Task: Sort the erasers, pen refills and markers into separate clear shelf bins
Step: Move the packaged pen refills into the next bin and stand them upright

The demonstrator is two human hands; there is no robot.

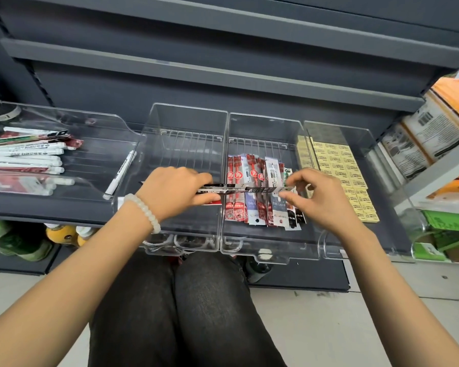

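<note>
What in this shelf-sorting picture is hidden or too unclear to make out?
Head view only:
- Long black refill packet: its left end is covered by the left hand; print blurred.
- Yellow eraser boxes: labels too small to read.
- White markers: cut off by the left edge.
- Items under the shelf: hidden by it.

Dark grey shelving (223,83) w/ pale floor (382,327).

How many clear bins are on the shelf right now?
4. Far-left bin holds markers; the next bin is nearly empty; the third bin holds refill packs; the far-right bin holds yellow erasers. More may sit outside the frame.
</note>
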